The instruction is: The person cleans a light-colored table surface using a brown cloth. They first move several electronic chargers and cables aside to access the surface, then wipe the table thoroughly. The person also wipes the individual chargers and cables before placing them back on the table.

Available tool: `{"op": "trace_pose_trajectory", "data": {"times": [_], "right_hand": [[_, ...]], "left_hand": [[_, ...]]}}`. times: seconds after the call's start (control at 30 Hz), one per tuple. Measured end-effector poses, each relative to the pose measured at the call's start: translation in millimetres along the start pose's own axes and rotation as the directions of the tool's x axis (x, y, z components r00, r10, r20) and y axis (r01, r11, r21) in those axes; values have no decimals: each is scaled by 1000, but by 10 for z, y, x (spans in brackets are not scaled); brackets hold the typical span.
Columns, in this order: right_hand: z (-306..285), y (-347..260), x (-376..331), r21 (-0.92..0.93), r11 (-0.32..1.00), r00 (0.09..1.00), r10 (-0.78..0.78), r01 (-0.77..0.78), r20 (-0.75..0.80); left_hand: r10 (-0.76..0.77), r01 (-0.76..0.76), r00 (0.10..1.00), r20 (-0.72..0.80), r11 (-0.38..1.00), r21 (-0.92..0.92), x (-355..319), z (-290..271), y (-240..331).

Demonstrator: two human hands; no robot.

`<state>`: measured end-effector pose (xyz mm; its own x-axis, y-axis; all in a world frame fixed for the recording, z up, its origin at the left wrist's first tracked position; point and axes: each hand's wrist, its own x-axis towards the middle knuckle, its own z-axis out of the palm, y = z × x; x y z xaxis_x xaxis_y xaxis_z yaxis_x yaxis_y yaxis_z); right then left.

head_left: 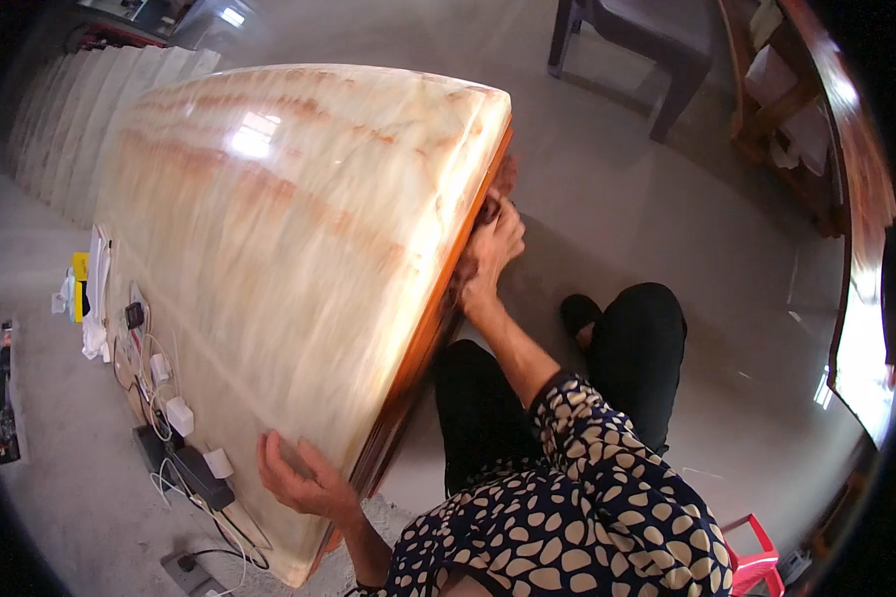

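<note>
A large marble-topped table (289, 249), cream with orange-brown streaks, fills the middle, tilted across my view. My left hand (304, 483) lies on its near corner, palm down with the fingers apart, holding nothing. At the table's right side is my right hand (493, 247), against the brown wooden side (413, 343) below the marble edge. Its fingers are bent, and dark brown shapes show beside them, perhaps carving. What the fingers close on, if anything, is partly hidden by the table edge and blurred.
Along the table's left edge lie power strips (204, 478), white chargers (179, 416) and tangled cables. A corrugated pale panel (80, 129) stands at the far left. Beyond the floor at the right are a grey plastic chair (667, 45), a wooden bench (856, 129) and a red stool (757, 552).
</note>
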<state>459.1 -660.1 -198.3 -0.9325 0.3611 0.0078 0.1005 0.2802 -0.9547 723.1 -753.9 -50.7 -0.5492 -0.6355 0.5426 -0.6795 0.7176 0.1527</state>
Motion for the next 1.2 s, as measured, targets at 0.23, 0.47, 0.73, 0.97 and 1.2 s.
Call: {"op": "trace_pose_trajectory", "data": {"times": [0.23,0.47,0.73,0.97,1.2], "right_hand": [[-489,269,-2020,205,979,795,-109,-20,597],[-876,670,-2469,299,946,203,-319,122,926],[-210,415,-375,169,844,834,434,-509,342],[3,569,595,617,327,674,555,-716,488],[-392,9,-662,310,457,544,578,-833,609]], "left_hand": [[23,-23,1000,-21,1000,-12,5,-30,-2],[9,-9,1000,13,999,-36,-17,1,60],[-16,16,1000,-26,1000,5,-12,-30,-3],[-6,5,999,-33,1000,-25,-25,10,18],[-20,22,998,-56,1000,22,-20,7,-12]]}}
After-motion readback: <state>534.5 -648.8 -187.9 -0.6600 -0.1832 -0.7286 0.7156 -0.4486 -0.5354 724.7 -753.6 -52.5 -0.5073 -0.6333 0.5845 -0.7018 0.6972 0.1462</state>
